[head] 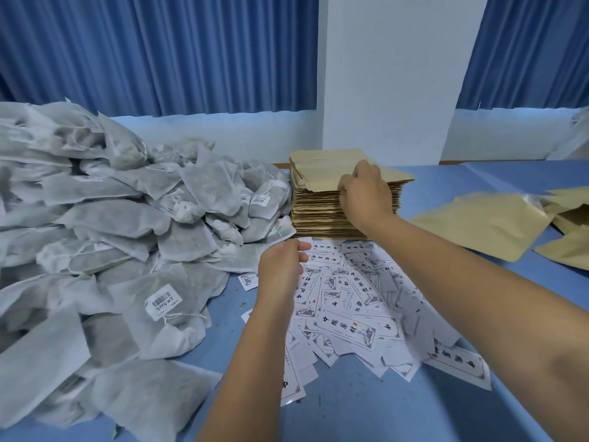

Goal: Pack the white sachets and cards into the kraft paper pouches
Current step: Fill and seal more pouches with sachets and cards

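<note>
Many white sachets (111, 234) heap at left. The kraft pouch stack (334, 215) stands beyond the scattered cards (350, 301). The right hand (363, 189) grips the top pouch (322, 170) with curled fingers and may drag two thin pouches together. The left hand (282, 266) pinches a card (305, 246).

sachets (95, 218) white-grey | pouches (322, 199) kraft tan | cards (347, 327) white, black print | table (366, 416) blue

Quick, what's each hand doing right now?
Left hand: pinching a white card.
Right hand: gripping the top kraft pouch on the stack.
</note>
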`<state>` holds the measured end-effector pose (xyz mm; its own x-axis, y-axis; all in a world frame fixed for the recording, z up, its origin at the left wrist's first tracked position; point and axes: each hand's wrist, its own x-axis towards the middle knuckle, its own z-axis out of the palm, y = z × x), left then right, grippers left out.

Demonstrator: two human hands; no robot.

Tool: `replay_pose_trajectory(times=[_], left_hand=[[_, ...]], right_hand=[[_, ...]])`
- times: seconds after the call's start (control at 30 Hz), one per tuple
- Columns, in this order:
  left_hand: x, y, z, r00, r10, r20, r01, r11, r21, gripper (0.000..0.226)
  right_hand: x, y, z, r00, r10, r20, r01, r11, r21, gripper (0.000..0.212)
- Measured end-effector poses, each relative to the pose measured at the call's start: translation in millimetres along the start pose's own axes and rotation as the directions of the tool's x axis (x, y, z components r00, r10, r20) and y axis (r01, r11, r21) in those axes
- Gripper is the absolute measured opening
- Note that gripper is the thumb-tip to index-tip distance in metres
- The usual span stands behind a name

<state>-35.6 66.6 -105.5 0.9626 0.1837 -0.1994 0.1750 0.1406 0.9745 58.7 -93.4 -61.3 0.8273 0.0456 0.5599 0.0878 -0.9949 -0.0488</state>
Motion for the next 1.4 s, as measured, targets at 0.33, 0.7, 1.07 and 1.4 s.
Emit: replay_pose_trajectory(times=[0.33,0.7,1.07,1.4], left_hand=[[-1,4,2,0.999,-0.027,-0.017,0.027,0.999,0.027,0.025],[-8,-2,-4,0.947,0.287,-0.146,-0.285,0.958,0.036,0.026],[-30,-14,11,0.998,0.052,-0.033,-0.056,0.984,-0.167,0.052],[-38,-6,14,0.944,-0.072,0.323,0.092,0.995,-0.049,0.036]], right_hand=[[-5,5,6,0.986,-0.109,-0.122,0.115,0.993,0.041,0.024],[-107,6,-14,0.938,-0.229,-0.259,0.318,0.867,0.383,0.018],[-156,-32,-24,0.983,-0.182,-0.022,0.166,0.837,0.521,0.013],[-120,-30,-34,0.641,0.118,0.759,-0.669,-0.399,0.627,0.013]])
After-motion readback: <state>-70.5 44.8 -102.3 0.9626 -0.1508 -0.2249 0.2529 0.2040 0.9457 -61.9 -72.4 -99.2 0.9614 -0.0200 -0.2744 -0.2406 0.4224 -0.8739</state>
